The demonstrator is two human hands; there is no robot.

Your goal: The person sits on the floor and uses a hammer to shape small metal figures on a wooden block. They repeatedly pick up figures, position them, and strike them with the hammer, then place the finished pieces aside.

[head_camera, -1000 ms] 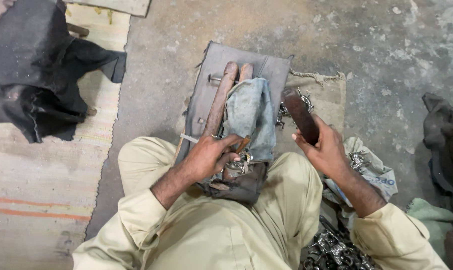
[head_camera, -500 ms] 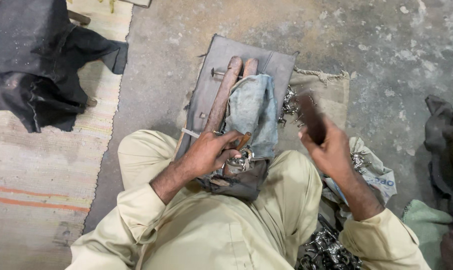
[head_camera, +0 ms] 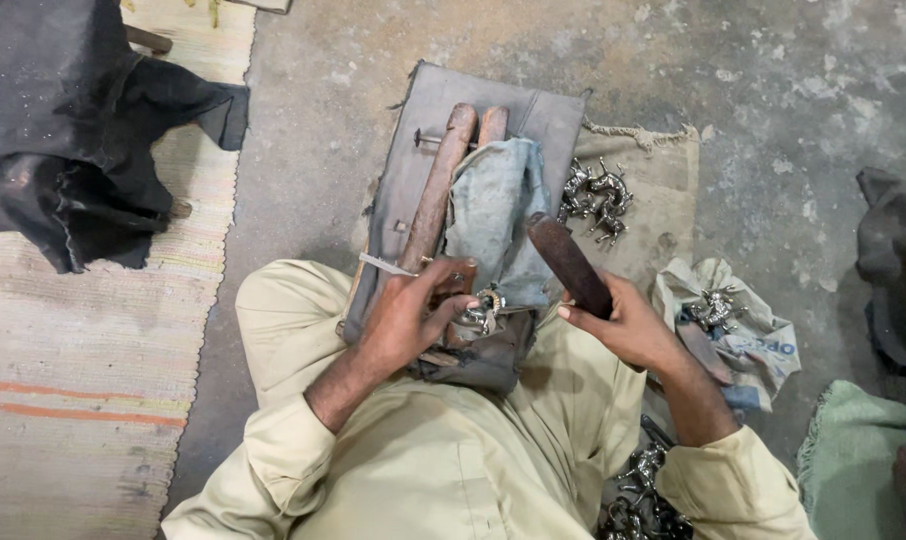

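I sit on the floor with a grey board point(head_camera: 503, 110) across my lap; two wooden bars point(head_camera: 443, 185) and a bluish cloth point(head_camera: 498, 215) lie on it. My left hand point(head_camera: 413, 315) pinches a small shiny metal piece point(head_camera: 485, 305) against the wood near the board's close end. My right hand point(head_camera: 623, 325) grips a dark brown wooden tool point(head_camera: 570, 263), raised and slanting up-left, just right of the metal piece and apart from it.
Several small metal figures point(head_camera: 595, 195) lie on a burlap sack point(head_camera: 653, 170) right of the board; more sit on a printed bag point(head_camera: 733, 320) and by my right knee point(head_camera: 638, 495). A black cloth point(head_camera: 73, 130) covers a striped mat point(head_camera: 63, 380) at left. A green cloth point(head_camera: 853, 455) lies at right.
My right hand has brought the dark tool down and leftward, closer to the metal piece. My left hand stays clamped on the piece.
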